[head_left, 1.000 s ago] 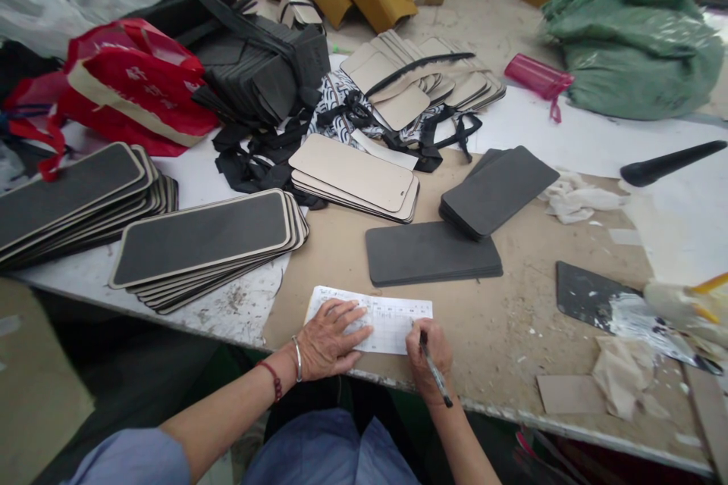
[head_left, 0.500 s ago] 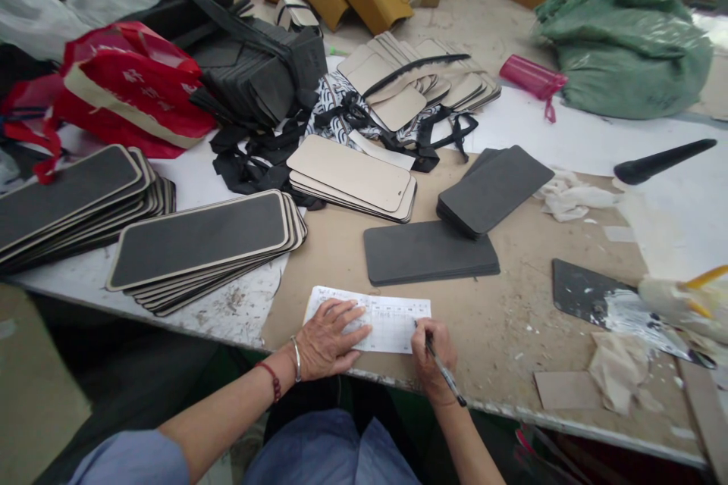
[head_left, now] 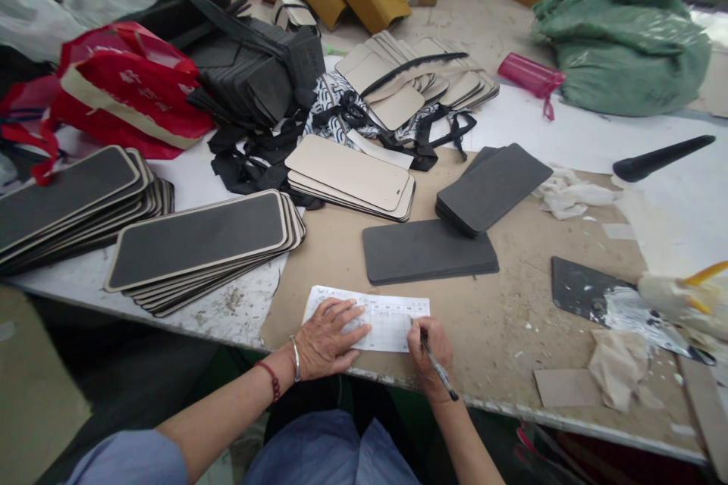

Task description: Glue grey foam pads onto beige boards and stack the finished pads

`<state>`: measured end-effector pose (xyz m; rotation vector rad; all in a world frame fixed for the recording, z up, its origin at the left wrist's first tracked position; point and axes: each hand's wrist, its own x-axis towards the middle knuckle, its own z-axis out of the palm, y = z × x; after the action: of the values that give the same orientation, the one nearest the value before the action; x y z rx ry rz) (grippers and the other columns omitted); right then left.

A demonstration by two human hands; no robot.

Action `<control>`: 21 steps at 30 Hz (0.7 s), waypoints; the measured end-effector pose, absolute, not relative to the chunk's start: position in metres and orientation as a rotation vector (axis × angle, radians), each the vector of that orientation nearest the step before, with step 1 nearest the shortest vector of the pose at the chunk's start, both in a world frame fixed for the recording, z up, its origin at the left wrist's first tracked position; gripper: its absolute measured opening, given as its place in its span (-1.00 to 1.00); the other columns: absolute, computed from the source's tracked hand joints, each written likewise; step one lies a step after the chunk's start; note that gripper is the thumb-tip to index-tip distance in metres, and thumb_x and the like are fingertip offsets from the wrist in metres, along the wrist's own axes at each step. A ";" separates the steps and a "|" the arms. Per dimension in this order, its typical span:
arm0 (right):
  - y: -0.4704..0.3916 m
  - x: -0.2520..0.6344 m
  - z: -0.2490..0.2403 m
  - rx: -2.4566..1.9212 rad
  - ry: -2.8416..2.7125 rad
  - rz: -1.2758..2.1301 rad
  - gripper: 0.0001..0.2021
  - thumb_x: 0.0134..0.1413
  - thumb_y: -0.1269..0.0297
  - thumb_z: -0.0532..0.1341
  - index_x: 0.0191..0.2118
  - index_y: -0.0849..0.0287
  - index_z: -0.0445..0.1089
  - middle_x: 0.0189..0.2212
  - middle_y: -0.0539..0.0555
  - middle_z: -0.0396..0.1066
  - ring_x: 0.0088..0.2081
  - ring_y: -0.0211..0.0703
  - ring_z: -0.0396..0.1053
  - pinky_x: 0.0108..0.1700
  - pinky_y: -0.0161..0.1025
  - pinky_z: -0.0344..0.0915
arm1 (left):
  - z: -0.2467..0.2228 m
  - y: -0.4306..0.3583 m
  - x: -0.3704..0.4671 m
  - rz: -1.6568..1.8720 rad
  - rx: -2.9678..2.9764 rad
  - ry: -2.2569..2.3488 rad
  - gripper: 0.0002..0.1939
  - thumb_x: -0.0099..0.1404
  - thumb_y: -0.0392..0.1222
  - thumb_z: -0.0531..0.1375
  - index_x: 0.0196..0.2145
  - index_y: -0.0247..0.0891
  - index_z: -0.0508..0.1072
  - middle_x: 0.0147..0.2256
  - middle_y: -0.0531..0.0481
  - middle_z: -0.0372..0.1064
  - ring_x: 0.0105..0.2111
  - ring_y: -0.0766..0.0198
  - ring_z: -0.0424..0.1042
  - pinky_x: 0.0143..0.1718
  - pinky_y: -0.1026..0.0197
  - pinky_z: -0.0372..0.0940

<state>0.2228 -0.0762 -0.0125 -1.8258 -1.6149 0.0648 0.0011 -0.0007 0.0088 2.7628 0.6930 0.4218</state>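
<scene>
A white printed form (head_left: 390,330) lies at the table's front edge. My left hand (head_left: 330,339) rests flat on its left part, fingers spread. At the form's right end, my right hand (head_left: 431,356) is closed round a black pen (head_left: 439,369), whose tip is at the paper. Just behind the form are dark grey rectangular panels (head_left: 429,251), with a second stack (head_left: 494,189) overlapping them. Beige panels (head_left: 349,173) lie further back.
Stacks of edged dark panels (head_left: 199,239) stand at the left, near a red bag (head_left: 128,91). At the right are a glue-smeared board (head_left: 591,292), crumpled cloth (head_left: 617,371) and a black tool (head_left: 663,159). A green sack (head_left: 631,45) sits behind.
My right hand has moved slightly left along the form with the pen. My left hand stays in place on the paper.
</scene>
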 end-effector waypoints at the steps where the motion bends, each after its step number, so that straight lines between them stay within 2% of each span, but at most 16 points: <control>1: -0.076 0.223 -0.012 -1.822 -1.615 0.065 -0.89 0.14 0.35 -0.01 -0.40 0.12 0.18 -0.54 -0.01 0.26 -0.49 -0.24 0.27 -0.44 -0.31 0.24 | 0.008 -0.001 0.001 0.427 2.765 0.690 -0.54 0.11 -0.11 0.13 0.00 -0.10 0.26 0.01 -0.09 0.26 0.05 0.09 0.15 0.07 -0.04 0.00; 21: -0.079 0.224 -0.017 -1.814 -1.610 0.072 -0.90 0.15 0.38 0.00 -0.38 0.12 0.18 -0.50 0.01 0.28 -0.45 -0.24 0.29 -0.42 -0.29 0.27 | 0.008 -0.001 0.001 0.421 2.773 0.693 -0.55 0.11 -0.10 0.13 -0.01 -0.09 0.27 0.00 -0.09 0.26 0.05 0.08 0.16 0.06 -0.05 0.02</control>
<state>0.2238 -0.0795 -0.0166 -1.8136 -1.6098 0.0717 0.0014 -0.0008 0.0085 2.7733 0.6934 0.4205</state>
